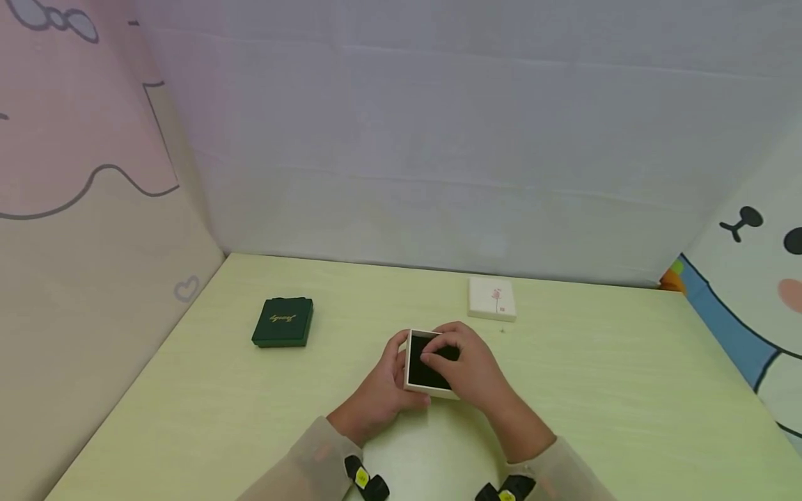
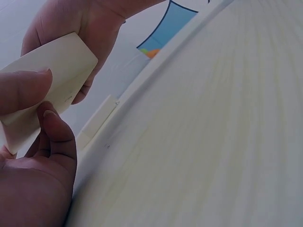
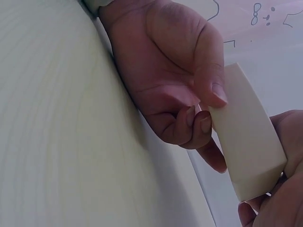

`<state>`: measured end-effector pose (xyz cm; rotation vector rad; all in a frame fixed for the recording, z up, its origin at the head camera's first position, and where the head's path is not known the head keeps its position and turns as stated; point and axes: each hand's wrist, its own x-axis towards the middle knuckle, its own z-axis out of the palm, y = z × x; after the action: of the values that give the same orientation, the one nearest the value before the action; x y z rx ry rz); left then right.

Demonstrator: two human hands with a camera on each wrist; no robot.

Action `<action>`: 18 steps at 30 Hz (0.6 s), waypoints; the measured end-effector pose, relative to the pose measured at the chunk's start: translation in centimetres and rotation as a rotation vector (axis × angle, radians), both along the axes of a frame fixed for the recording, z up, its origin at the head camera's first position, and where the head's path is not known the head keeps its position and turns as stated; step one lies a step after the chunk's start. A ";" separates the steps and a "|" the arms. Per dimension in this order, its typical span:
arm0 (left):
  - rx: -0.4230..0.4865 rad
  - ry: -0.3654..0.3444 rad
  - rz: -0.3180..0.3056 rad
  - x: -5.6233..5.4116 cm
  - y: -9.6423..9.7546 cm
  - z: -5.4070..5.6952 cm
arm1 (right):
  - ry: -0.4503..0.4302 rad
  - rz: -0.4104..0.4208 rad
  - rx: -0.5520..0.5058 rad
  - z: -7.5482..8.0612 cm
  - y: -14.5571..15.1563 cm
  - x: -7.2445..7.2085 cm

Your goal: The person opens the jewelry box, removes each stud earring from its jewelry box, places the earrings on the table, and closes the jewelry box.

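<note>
My left hand [image 1: 382, 400] grips a small open white box [image 1: 408, 362] from its left side, the thumb along the near wall and fingers round the far corner. Black lining [image 1: 426, 374] fills the inside of the box. My right hand [image 1: 479, 372] reaches over the right part of the box, its thumb and index fingertips close together at the black lining. I cannot tell whether anything is between them. In the left wrist view the left thumb [image 2: 26, 90] presses the pale outer wall. The right wrist view shows the right thumb [image 3: 213, 85] at the box's edge, other fingers curled.
A flat white piece with a reddish flower print [image 1: 491, 299] lies behind the hands near the table's back edge. To the left sits a dark green box with gold lettering [image 1: 283, 322]. Patterned cloth walls [image 1: 438, 153] enclose the pale yellow table [image 1: 595, 390].
</note>
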<state>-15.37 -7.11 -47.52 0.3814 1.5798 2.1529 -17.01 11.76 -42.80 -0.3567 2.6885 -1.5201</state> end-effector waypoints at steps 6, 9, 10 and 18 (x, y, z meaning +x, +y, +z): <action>-0.007 -0.003 0.011 0.1 0.0 -0.1 | 0.014 0.012 0.002 0.3 0.3 0.0; 0.002 -0.003 0.015 0.0 0.1 -0.1 | 0.012 0.006 0.004 0.5 0.5 -0.1; 0.005 -0.003 0.014 0.0 0.1 0.0 | 0.009 0.004 0.000 0.6 0.6 -0.1; 0.007 -0.013 0.015 0.1 0.2 0.1 | -0.002 0.011 -0.016 0.7 1.0 -0.4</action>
<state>-15.32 -6.94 -47.39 0.3574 1.5731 2.1687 -17.39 12.78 -42.10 -0.3699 2.6693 -1.5394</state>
